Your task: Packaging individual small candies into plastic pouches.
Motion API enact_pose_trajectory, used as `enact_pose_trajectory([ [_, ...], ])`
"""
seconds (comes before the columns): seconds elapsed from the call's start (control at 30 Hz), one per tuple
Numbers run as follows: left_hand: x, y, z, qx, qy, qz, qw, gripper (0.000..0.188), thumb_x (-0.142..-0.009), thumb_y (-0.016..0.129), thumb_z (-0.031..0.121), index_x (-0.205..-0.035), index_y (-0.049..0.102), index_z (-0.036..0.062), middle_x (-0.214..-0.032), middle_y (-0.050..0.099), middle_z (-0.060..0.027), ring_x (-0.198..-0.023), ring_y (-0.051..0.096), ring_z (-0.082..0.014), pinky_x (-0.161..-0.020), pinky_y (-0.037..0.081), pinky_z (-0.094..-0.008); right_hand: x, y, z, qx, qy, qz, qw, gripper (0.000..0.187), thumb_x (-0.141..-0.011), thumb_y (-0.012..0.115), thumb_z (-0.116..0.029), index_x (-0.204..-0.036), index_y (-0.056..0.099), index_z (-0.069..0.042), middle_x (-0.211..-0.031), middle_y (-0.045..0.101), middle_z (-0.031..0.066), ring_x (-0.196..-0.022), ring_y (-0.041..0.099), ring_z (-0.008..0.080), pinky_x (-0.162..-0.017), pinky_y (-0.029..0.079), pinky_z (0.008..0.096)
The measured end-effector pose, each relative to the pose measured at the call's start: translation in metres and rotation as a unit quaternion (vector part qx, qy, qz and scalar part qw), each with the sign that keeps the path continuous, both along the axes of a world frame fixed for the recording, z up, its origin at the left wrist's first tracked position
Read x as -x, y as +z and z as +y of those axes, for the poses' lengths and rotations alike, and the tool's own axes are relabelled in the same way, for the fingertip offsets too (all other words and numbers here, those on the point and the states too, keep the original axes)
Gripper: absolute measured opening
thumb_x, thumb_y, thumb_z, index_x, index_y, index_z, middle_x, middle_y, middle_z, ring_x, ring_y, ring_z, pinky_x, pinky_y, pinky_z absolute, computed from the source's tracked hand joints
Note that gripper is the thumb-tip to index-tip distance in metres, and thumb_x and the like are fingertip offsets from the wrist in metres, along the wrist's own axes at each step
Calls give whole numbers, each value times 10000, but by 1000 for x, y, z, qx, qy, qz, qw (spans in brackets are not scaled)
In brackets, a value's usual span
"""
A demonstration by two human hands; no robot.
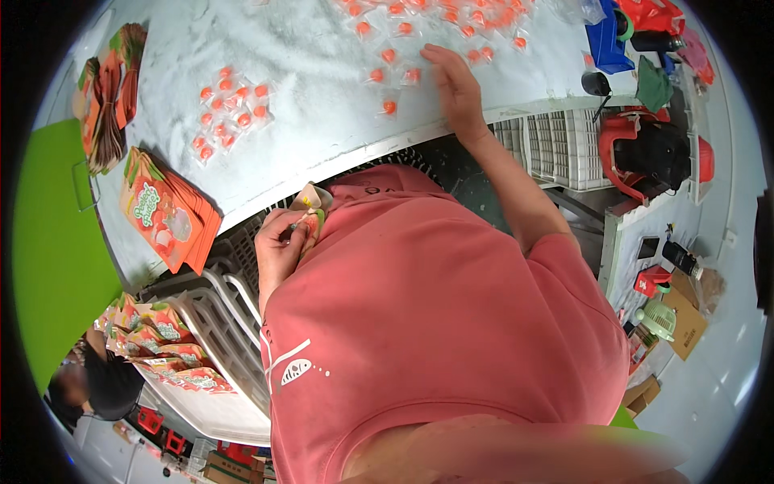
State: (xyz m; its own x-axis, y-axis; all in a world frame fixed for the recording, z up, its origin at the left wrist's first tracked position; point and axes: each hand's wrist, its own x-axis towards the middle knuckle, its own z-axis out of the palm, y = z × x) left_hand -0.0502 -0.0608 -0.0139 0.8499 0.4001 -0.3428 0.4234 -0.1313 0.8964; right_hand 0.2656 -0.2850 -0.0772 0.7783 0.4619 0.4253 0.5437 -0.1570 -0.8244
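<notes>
My left hand (278,246) is closed on an orange and green printed pouch (313,219), held upright against my shirt below the table's edge. The pouch's pale top gapes a little; what is inside cannot be seen. Over the table, my right hand (458,93) is stretched out, fingers extended and slightly blurred, and no thing shows in it. Just left of its fingertips lie a few small orange pieces in clear wrappers (389,106). More wrapped orange pieces (476,14) are spread at the far side, and another group (234,109) lies to the left.
A fanned stack of printed pouches (165,214) lies at the table's left edge, with more bundled pouches (113,93) beyond it. Filled-looking pouches (173,347) sit in a white crate (234,411) at lower left. A blue bin (609,44) stands far right. Another person (113,383) is at lower left.
</notes>
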Motion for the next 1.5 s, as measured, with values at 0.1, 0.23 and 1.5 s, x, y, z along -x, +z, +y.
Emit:
enact_pose_trajectory([
  [0.1, 0, -1, 0, 3, -2, 1, 1000, 136, -922, 626, -84, -1020, 698, -24, -935, 583, -31, -808, 560, -75, -697, 412, -183, 4, 3, 14, 108, 0, -126, 986, 375, -957, 643, -198, -1317, 604, -101, -1397, 539, 148, -1302, 503, 320, -1087, 401, 388],
  [0.23, 2, -1, -1, 17, 11, 27, 999, 136, -918, 627, -86, -1019, 696, -26, -940, 583, -35, -821, 565, -80, -710, 418, -187, 8, 16, 26, 257, 81, -215, 939, 557, -881, 725, -314, -1382, 560, -134, -1456, 478, 150, -1338, 457, 351, -1114, 376, 424],
  [1.5, 0, 10, 5, -2, 32, 11, 999, 126, -895, 636, -71, -973, 721, -19, -938, 651, -63, -859, 621, -131, -780, 479, -249, 44, 6, 89, 221, 201, -250, 921, 405, -895, 684, -217, -1290, 620, -153, -1391, 503, 136, -1322, 455, 371, -1091, 368, 528],
])
